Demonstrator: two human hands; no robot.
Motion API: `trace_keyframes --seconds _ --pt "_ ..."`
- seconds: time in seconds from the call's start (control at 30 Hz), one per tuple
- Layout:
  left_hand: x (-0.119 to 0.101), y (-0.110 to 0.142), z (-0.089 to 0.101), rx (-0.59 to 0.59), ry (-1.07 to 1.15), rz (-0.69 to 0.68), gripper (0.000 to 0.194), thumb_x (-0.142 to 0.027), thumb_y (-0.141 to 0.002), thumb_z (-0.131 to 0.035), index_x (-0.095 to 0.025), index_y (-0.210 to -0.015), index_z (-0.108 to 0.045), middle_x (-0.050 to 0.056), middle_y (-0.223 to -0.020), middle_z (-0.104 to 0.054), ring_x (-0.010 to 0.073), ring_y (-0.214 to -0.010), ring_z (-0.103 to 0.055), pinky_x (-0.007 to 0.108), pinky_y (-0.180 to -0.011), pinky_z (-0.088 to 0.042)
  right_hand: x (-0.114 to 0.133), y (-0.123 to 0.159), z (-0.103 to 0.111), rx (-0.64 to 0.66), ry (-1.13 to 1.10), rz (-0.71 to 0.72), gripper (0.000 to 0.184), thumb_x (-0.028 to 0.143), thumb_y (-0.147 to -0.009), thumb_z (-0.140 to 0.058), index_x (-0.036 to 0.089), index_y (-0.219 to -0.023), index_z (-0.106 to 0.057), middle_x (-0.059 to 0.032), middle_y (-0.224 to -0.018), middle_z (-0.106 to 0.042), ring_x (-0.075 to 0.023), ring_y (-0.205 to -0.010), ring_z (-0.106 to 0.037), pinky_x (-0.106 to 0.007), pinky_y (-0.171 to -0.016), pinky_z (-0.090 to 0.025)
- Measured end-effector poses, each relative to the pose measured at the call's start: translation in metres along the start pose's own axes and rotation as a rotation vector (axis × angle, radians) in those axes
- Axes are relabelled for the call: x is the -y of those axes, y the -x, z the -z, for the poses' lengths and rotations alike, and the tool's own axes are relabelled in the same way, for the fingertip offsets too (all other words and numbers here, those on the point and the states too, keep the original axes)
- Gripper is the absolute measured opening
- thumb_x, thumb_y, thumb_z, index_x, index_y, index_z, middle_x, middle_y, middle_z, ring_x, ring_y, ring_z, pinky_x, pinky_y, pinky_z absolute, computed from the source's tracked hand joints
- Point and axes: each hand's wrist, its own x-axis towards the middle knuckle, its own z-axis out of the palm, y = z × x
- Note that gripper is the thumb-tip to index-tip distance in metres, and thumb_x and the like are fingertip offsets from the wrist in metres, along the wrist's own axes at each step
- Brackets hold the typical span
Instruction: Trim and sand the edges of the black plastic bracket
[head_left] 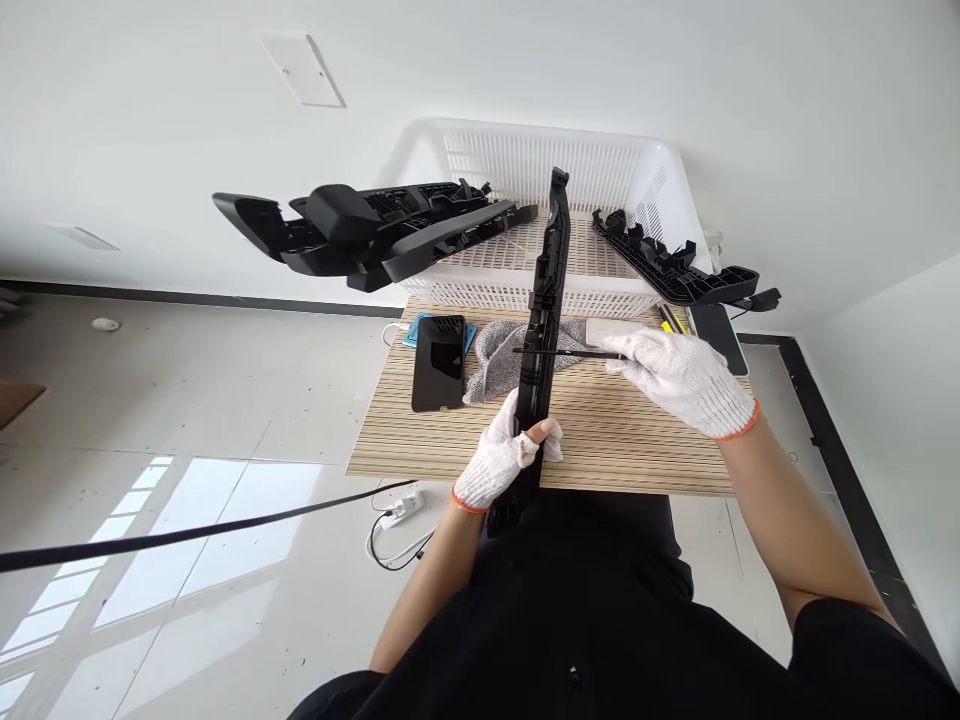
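Both of my hands wear white knit gloves with orange cuffs. My left hand [510, 452] is closed around the lower part of a long black plastic trim piece [548, 270], its bare thumb tip lying across it. The piece stands lengthwise before me, its ribbed side showing, and its top reaches over the basket. In my right hand [675, 378], a thin dark file-like tool [564, 352] is pinched at its right end. It lies crosswise over the middle of the trim piece; whether it touches the plastic is hard to tell.
A white plastic basket [637, 165] stands behind, with more black trim pieces [360, 235] across its left and another trim piece [675, 265] at its right. On the striped table [420, 450] lie a black phone [439, 365], a grey cloth [495, 350] and a dark flat device [718, 335].
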Motion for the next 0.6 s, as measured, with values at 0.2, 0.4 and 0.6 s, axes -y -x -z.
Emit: trace_keyframes --seconds 0.2,0.4,0.6 --pt "0.000 0.000 0.000 -0.010 0.032 0.004 0.041 -0.052 -0.095 -0.073 -0.022 -0.111 -0.051 -0.001 -0.079 -0.071 0.0158 -0.063 -0.068 0.032 -0.067 -0.055 -0.002 -0.012 -0.013 0.125 0.047 -0.115 0.050 0.055 -0.110 -0.041 0.023 -0.121 -0.078 -0.0088 -0.092 -0.079 -0.0258 -0.083 -0.073 -0.034 -0.061 -0.041" --pt "0.000 0.000 0.001 0.016 0.065 -0.001 0.039 -0.050 -0.095 -0.074 -0.022 -0.110 -0.051 -0.001 -0.079 -0.070 0.0160 -0.062 -0.068 0.032 -0.063 -0.056 0.000 -0.020 -0.009 0.153 0.189 -0.136 0.056 0.054 -0.111 -0.031 0.019 -0.095 -0.072 -0.0086 -0.074 -0.069 -0.0224 -0.069 -0.063 -0.033 -0.057 -0.023" --pt "0.001 0.000 0.002 0.015 0.099 -0.005 0.040 -0.049 -0.094 -0.075 -0.022 -0.110 -0.051 -0.001 -0.082 -0.071 0.0150 -0.062 -0.067 0.031 -0.063 -0.058 -0.003 -0.017 -0.001 0.221 0.172 0.051 0.036 0.027 -0.105 -0.036 0.017 -0.097 -0.069 -0.0103 -0.090 -0.074 -0.0212 -0.073 -0.062 -0.034 -0.060 -0.028"
